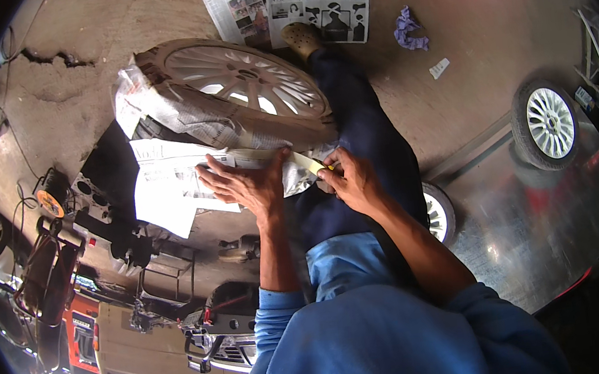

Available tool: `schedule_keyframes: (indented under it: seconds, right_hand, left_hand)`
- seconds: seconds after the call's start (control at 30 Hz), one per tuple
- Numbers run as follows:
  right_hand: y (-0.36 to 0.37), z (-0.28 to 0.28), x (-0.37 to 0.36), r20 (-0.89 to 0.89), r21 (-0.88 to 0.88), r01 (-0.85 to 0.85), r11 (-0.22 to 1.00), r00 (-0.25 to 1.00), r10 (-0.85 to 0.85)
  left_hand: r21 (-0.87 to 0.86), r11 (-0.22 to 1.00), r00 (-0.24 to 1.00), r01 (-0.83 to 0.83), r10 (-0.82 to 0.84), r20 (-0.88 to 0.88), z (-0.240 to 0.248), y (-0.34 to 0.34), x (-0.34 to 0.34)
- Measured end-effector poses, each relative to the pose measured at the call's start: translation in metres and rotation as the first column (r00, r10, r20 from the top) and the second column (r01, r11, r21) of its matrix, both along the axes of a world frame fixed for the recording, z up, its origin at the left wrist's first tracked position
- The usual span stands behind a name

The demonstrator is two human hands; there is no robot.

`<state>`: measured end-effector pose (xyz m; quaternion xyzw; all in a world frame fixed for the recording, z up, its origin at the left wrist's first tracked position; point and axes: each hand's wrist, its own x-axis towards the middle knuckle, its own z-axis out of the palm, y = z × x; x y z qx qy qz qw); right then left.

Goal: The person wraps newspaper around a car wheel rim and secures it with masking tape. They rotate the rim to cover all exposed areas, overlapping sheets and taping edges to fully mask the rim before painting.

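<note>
A car wheel (257, 70) with a pale multi-spoke rim leans in front of me, its tyre wrapped in newspaper (195, 114). Against its near side, my left hand (251, 185) lies spread over a loose newspaper sheet (167, 191), thumb stretched to the right. From beside that thumb, a pale yellow strip of masking tape (304, 161) runs to my right hand (355, 184), whose fingers are pinched on its end. Something small and bright yellow shows at those fingertips; I cannot make out what it is.
More newspaper (320, 9) lies beyond my shoe (302, 39). Crumpled purple paper (410, 29) is on the floor. At right, a white-spoked wheel (549, 123) rests by a shiny grey panel (531, 212). An orange-faced disc (50, 203), metal parts and a vehicle (136, 338) crowd the left.
</note>
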<state>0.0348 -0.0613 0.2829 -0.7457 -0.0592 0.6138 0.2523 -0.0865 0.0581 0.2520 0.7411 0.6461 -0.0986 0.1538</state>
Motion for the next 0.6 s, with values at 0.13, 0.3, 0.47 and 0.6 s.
schedule_keyframes:
  seconds: [0.13, 0.3, 0.47, 0.6]
  right_hand:
    - [-0.012, 0.003, 0.004, 0.049, -0.023, -0.012, 1.000, 0.999, 0.013]
    - [-0.017, -0.027, 0.001, 0.307, 0.005, -0.097, 0.995, 0.947, 0.090]
    - [-0.019, -0.049, -0.008, 0.376, 0.061, -0.122, 0.991, 0.922, 0.091]
    - [-0.014, -0.061, -0.012, 0.386, 0.005, -0.169, 0.986, 0.910, 0.154]
  left_hand:
    - [0.024, 1.000, 1.000, 0.012, -0.012, 0.005, -0.001, 0.001, 0.000]
    - [0.049, 0.997, 0.998, 0.057, -0.058, 0.011, -0.005, 0.000, -0.004]
    - [0.042, 0.997, 0.997, 0.061, -0.063, 0.042, -0.003, 0.001, -0.006]
    - [0.004, 1.000, 0.999, 0.025, -0.025, 0.032, 0.000, 0.003, -0.005]
